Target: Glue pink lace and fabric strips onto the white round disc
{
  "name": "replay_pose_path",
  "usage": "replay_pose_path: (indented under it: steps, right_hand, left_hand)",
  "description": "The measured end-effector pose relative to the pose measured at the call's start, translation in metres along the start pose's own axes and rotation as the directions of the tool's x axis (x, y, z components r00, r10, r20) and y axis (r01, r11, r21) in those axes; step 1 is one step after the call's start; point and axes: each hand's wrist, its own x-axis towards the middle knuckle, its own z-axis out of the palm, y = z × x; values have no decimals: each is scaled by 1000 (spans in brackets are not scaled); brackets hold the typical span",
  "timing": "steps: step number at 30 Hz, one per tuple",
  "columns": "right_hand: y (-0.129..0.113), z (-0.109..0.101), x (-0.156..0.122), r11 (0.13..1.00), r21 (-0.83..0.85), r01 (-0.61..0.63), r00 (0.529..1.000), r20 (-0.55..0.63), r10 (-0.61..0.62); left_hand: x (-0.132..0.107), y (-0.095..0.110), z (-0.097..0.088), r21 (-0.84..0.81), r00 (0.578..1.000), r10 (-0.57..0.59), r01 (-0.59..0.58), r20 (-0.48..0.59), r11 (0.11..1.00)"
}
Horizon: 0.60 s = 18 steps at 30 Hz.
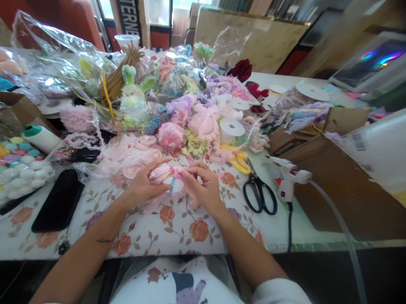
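Near the front of the table, my left hand [143, 185] curls its thumb and fingers around a pale pink bundle of ribbon or fabric [161, 173]. My right hand [203, 185] is closed at the bundle's right end, its fingertips pinching a brighter pink strip [177, 171]. Below the strip, between both hands, shows a white round piece [178, 186] with a blue stripe. The exact kind of the pink bundle is too small to make out. Black-handled scissors [260, 192] lie to the right of my right hand, and a white glue gun [287, 178] rests beyond them.
A black phone [57, 201] and a bag of pompoms [23, 175] lie to the left. Behind my hands spreads a heap of fabric flowers [172, 136], ribbon spools [231, 128] and clear plastic wrap. A cardboard box [342, 189] stands right, with the glue gun's cord hanging over the edge.
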Motion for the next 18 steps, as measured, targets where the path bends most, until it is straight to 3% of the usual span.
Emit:
replay_pose_path:
  steps: [3, 6, 13, 18]
  right_hand:
    - [-1, -2, 0, 999, -19, 26, 994, -103, -27]
    - [0, -1, -1, 990, -104, 95, 986, -125, -108]
    - [5, 4, -3, 925, -235, 300, 949, -22, -314]
    - [8, 8, -5, 948, -169, 270, 962, 24, -270]
  left_hand:
    - [1, -4, 0, -82, 999, -6, 2, -54, 997]
    - [2, -9, 3, -196, 994, -20, -1, -104, 981]
    - [3, -12, 9, -389, 983, -70, -1, -169, 921]
    - [2, -8, 12, -605, 973, -172, 43, -156, 795]
